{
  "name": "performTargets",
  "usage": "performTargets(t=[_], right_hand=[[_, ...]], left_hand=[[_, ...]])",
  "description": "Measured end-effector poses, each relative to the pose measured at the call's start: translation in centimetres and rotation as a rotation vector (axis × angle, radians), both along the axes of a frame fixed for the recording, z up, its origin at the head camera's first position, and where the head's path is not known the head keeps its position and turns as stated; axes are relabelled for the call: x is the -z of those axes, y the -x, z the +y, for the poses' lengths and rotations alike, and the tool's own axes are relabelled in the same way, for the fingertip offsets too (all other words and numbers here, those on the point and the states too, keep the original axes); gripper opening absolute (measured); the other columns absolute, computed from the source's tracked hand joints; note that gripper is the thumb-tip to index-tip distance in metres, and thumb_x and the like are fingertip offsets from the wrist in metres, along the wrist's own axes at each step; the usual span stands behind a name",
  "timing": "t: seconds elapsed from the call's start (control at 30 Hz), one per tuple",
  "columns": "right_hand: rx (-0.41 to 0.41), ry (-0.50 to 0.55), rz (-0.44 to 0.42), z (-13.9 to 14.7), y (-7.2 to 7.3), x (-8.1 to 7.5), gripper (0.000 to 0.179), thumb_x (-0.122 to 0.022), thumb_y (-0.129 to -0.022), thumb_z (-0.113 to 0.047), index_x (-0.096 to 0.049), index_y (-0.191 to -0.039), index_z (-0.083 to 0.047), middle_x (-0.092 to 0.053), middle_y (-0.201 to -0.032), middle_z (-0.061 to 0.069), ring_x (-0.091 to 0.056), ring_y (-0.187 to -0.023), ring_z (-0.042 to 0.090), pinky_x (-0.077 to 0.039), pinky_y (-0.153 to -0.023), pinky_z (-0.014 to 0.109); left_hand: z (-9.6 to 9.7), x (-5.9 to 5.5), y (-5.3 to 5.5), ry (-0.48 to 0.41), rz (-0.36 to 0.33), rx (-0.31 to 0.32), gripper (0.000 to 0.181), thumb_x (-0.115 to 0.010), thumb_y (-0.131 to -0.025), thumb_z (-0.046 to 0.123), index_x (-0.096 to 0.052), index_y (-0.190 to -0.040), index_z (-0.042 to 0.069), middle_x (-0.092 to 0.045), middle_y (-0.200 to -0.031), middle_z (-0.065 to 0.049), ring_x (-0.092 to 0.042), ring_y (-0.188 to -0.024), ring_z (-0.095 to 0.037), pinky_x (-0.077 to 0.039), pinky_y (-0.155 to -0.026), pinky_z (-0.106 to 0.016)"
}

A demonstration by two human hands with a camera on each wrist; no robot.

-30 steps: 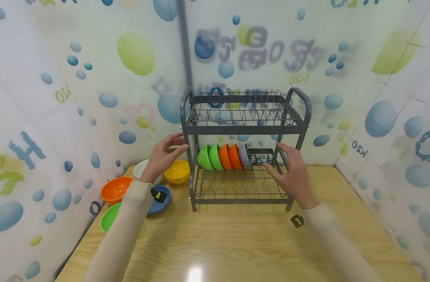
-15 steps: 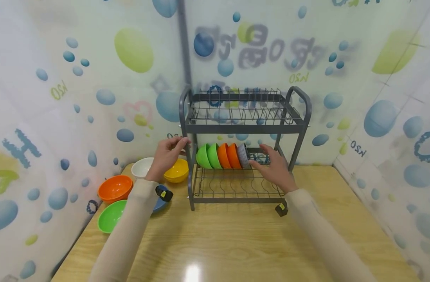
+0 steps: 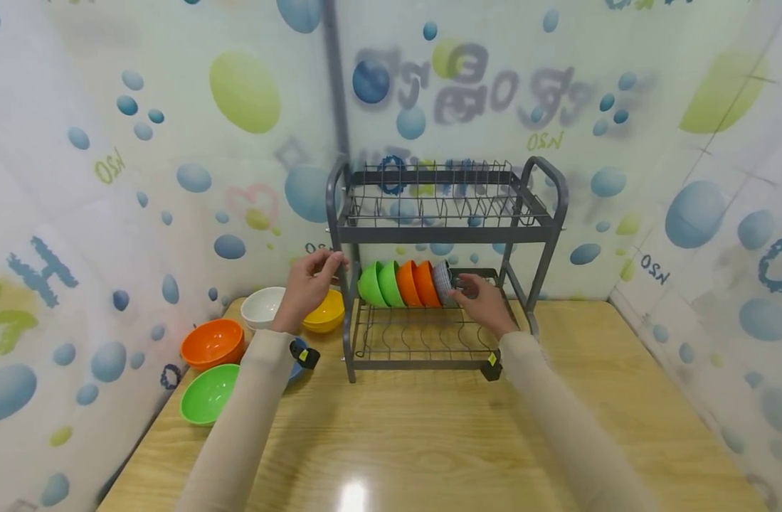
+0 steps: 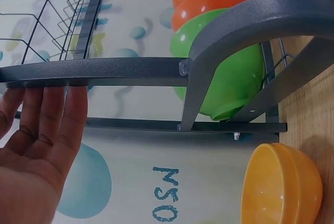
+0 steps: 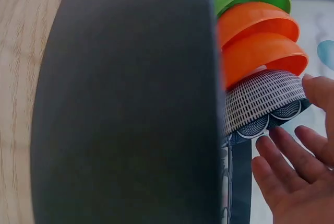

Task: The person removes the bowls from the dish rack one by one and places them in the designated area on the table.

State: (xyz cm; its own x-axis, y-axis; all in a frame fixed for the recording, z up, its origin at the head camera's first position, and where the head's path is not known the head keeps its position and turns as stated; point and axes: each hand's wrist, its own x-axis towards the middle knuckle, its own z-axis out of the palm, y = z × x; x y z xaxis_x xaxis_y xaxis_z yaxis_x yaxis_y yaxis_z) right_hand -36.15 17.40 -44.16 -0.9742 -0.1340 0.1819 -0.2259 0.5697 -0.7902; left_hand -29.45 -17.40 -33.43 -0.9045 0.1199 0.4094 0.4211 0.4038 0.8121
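Note:
In the head view a grey two-tier dish rack [image 3: 445, 236] stands on the table. Its lower shelf bears tilted bowls in a row: two green bowls [image 3: 369, 285], two orange bowls [image 3: 408, 284] and a black-and-white patterned bowl [image 5: 269, 96]. My left hand [image 3: 307, 288] is at the rack's left post; in the left wrist view its fingers reach up to the post, their tips hidden behind it. My right hand [image 3: 483, 302] is spread beside the patterned bowl, thumb near the rim and fingers below it. I cannot tell whether the thumb touches.
Left of the rack, on the wooden table [image 3: 429, 434], sit a white bowl [image 3: 262, 307], a yellow bowl [image 3: 324, 311], an orange bowl [image 3: 213, 343], a green bowl [image 3: 208, 395] and a partly hidden blue dish [image 3: 297, 370]. Patterned walls stand behind and beside.
My right hand has moved left from the rack's right post to the patterned bowl. The left hand has shifted slightly right against the left post. The bowls have not visibly moved.

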Motion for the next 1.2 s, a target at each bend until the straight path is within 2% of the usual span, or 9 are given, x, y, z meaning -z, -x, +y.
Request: performTargets(t=[0.1,0.3,0.43,0.53,0.63,0.87,1.07,1.2], right_hand=[[-0.01,0.02,-0.009,-0.2,0.1,0.1,0.058,-0.064,-0.102,-0.034,-0.049,-0.15,-0.005,-0.062,-0.142,0.019,-0.062,-0.126,0.037,-0.05,-0.107,0.054],[-0.025,0.006,-0.058,-0.9,0.5,0.5,0.056,-0.064,-0.103,-0.031,-0.05,-0.149,-0.003,-0.061,-0.142,0.021,-0.06,-0.129,0.037,-0.05,-0.109,0.052],[-0.017,-0.021,-0.032,-1.4,0.6,0.6,0.053,-0.065,-0.102,-0.028,-0.054,-0.144,0.002,-0.064,-0.136,0.025,-0.063,-0.124,0.038,-0.052,-0.105,0.052],[-0.012,-0.041,0.013,-1.6,0.6,0.7,0.043,-0.065,-0.102,-0.025,-0.063,-0.135,0.002,-0.069,-0.128,0.024,-0.067,-0.115,0.038,-0.055,-0.1,0.052],[-0.006,-0.059,0.054,-1.6,0.7,0.8,0.035,-0.066,-0.102,-0.024,-0.07,-0.126,0.001,-0.073,-0.121,0.021,-0.069,-0.109,0.036,-0.056,-0.095,0.052],[0.033,-0.053,0.074,-1.7,0.7,0.8,0.033,-0.066,-0.101,-0.023,-0.072,-0.123,0.001,-0.074,-0.118,0.021,-0.07,-0.107,0.037,-0.056,-0.094,0.053],[0.067,-0.009,0.062,-1.8,0.9,1.0,0.032,-0.066,-0.101,-0.021,-0.072,-0.123,0.001,-0.075,-0.116,0.021,-0.069,-0.097,0.033,-0.056,-0.084,0.044],[0.116,0.047,0.024,-1.8,1.0,1.1,0.032,-0.065,-0.101,-0.021,-0.071,-0.126,0.0,-0.073,-0.119,0.021,-0.068,-0.101,0.032,-0.056,-0.085,0.044]], left_hand=[[0.0,0.2,0.2,-0.006,-0.014,-0.002,0.037,-0.049,-0.11,0.028,-0.068,-0.114,-0.004,-0.069,-0.112,-0.023,-0.069,-0.098,-0.034,-0.062,-0.088,-0.039],[-0.1,0.6,0.5,-0.025,-0.029,-0.015,0.038,-0.049,-0.109,0.03,-0.068,-0.114,-0.003,-0.069,-0.113,-0.022,-0.068,-0.098,-0.032,-0.06,-0.082,-0.021],[0.0,0.7,0.5,-0.033,-0.028,-0.017,0.038,-0.049,-0.109,0.03,-0.067,-0.114,-0.003,-0.068,-0.112,-0.023,-0.068,-0.099,-0.034,-0.06,-0.084,-0.024],[0.1,0.6,0.4,-0.031,-0.017,-0.019,0.038,-0.049,-0.109,0.029,-0.067,-0.113,-0.004,-0.068,-0.112,-0.023,-0.069,-0.1,-0.037,-0.062,-0.087,-0.032],[0.2,0.5,0.3,-0.028,-0.003,-0.018,0.037,-0.049,-0.109,0.028,-0.067,-0.112,-0.004,-0.069,-0.111,-0.023,-0.069,-0.099,-0.036,-0.062,-0.087,-0.034],[0.2,0.6,0.4,-0.034,-0.003,-0.019,0.038,-0.05,-0.109,0.028,-0.068,-0.113,-0.006,-0.069,-0.111,-0.023,-0.068,-0.097,-0.034,-0.059,-0.081,-0.02],[0.2,0.7,0.4,-0.044,-0.019,-0.018,0.039,-0.05,-0.109,0.03,-0.067,-0.113,-0.005,-0.068,-0.11,-0.025,-0.068,-0.099,-0.036,-0.058,-0.08,-0.017],[0.2,0.7,0.3,-0.043,-0.023,-0.026,0.039,-0.05,-0.109,0.032,-0.067,-0.113,-0.002,-0.068,-0.111,-0.024,-0.068,-0.099,-0.035,-0.057,-0.08,-0.016]])
